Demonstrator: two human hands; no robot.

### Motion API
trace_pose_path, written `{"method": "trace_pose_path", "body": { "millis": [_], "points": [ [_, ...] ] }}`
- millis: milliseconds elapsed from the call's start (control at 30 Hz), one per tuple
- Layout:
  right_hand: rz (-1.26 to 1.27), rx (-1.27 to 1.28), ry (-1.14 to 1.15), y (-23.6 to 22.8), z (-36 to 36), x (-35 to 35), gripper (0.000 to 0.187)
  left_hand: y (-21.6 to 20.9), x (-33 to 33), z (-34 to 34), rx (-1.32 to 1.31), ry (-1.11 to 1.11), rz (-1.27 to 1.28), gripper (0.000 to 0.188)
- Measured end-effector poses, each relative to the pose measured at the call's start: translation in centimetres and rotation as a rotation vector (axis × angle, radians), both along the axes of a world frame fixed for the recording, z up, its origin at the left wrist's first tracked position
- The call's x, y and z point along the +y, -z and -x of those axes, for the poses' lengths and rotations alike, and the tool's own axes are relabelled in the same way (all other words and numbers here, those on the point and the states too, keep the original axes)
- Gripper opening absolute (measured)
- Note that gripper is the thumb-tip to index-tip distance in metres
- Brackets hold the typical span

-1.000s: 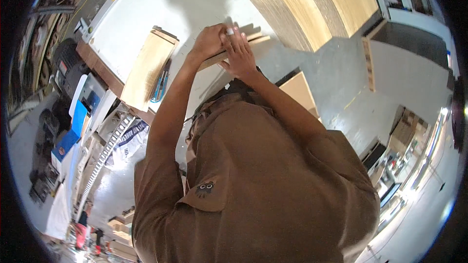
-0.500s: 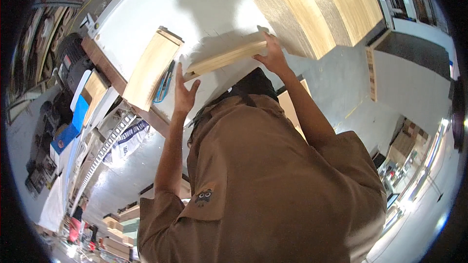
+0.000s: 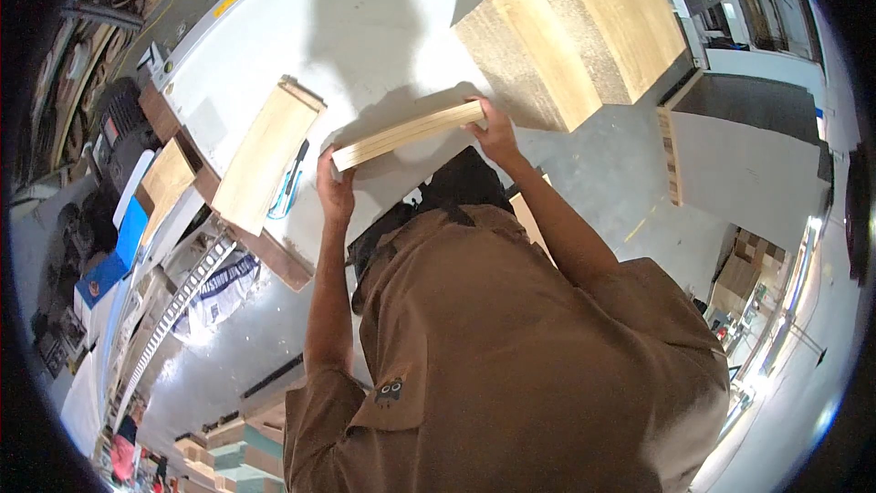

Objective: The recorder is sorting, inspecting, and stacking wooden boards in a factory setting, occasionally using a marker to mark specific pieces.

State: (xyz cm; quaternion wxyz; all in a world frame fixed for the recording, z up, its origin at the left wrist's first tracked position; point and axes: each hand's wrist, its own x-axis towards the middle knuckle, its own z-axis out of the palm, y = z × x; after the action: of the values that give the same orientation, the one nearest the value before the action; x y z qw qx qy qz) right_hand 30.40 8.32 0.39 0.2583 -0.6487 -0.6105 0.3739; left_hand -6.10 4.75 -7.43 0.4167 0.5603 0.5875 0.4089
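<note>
A small stack of pale wooden boards lies crosswise in front of me, near the front edge of the white worktable. My left hand is closed round its left end. At the right end, my right hand grips the boards between thumb and fingers. Whether the stack rests on the table or is slightly raised, I cannot tell. To the left lies another long pile of boards, with a blue and black hand tool beside it.
Large stepped stacks of wooden planks stand at the table's far right. A dark motor sits past the left edge, near a blue box. A grey-topped block stands to the right. Timber pieces lie behind at lower left.
My left hand was spread beside the boards' left end and is now closed on it. My right hand has tightened on the other end. The whole view has shifted a little.
</note>
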Motion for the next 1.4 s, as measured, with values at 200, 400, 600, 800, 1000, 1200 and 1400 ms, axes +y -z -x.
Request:
{"method": "trace_pose_path", "body": {
  "millis": [200,400,600,800,1000,1200,1400],
  "points": [
    [0.185,0.093,-0.062,-0.3,-2.2,-3.0,0.081,-5.4,3.4,2.7,-0.075,0.134,0.204,0.052],
    [0.409,0.461,0.275,-6.9,-1.1,-8.6,0.063,-13.3,8.3,-1.5,-0.024,0.202,0.228,0.047],
    [0.384,0.704,0.521,-10.4,-5.0,-11.3,0.056,-17.6,14.2,-11.9,0.068,0.307,0.169,0.046],
    [0.298,0.909,0.843,-13.1,-8.0,-9.8,0.047,-20.8,20.7,-22.7,-0.091,0.433,0.194,0.049],
    [0.139,1.280,0.772,-12.2,-10.2,-8.8,0.054,-14.1,15.6,-27.1,-0.044,-0.052,-0.050,0.066],
    [0.297,1.300,0.783,-14.7,-11.3,-7.9,0.051,-21.4,7.4,-34.2,-0.301,0.118,0.482,0.086],
    [0.214,0.924,0.526,-12.4,-15.7,-7.1,0.040,-20.5,8.6,-35.6,0.051,0.189,0.415,0.094]
  ]
}}
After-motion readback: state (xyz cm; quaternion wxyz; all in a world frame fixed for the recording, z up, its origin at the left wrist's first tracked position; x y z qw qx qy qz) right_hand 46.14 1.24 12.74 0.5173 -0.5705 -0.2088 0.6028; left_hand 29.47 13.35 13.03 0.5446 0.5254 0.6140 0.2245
